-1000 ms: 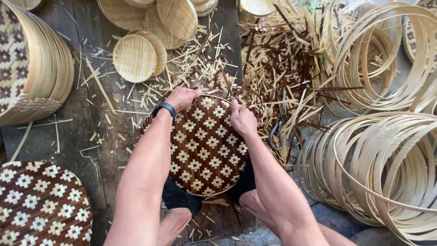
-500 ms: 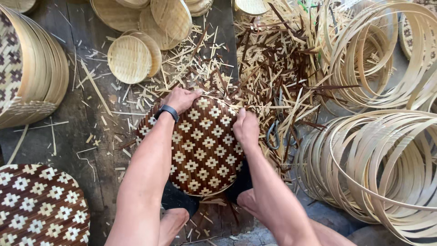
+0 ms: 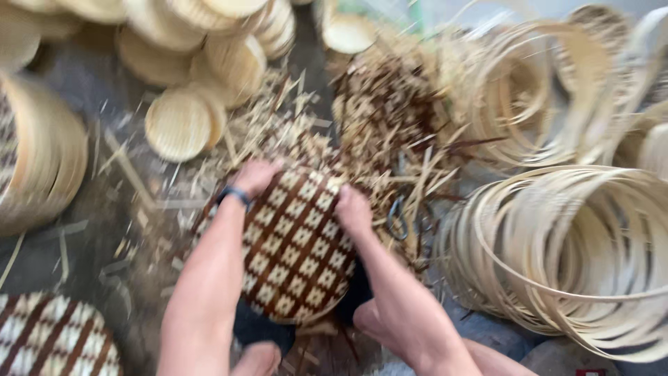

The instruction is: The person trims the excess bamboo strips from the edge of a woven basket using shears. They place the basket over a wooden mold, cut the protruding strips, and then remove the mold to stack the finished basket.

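A round woven basket (image 3: 296, 247) with a brown and cream checker pattern lies bottom up in front of me, propped against my legs. My left hand (image 3: 256, 175), with a dark wristband, grips its far rim on the left. My right hand (image 3: 352, 209) presses on the far right edge of the same basket. The view is blurred by motion.
Plain woven discs (image 3: 179, 124) lie stacked at the top left. A pile of bamboo offcuts (image 3: 396, 111) sits beyond the basket. Coiled bamboo hoops (image 3: 570, 257) fill the right side. Scissors (image 3: 407, 219) lie by the offcuts. Another patterned basket (image 3: 52, 341) is at bottom left, stacked rims (image 3: 38, 167) at left.
The view has shifted and blurred, so everything sits lower in the frame. Both hands keep hold of the patterned basket's far rim, with the right hand a little lower on the edge.
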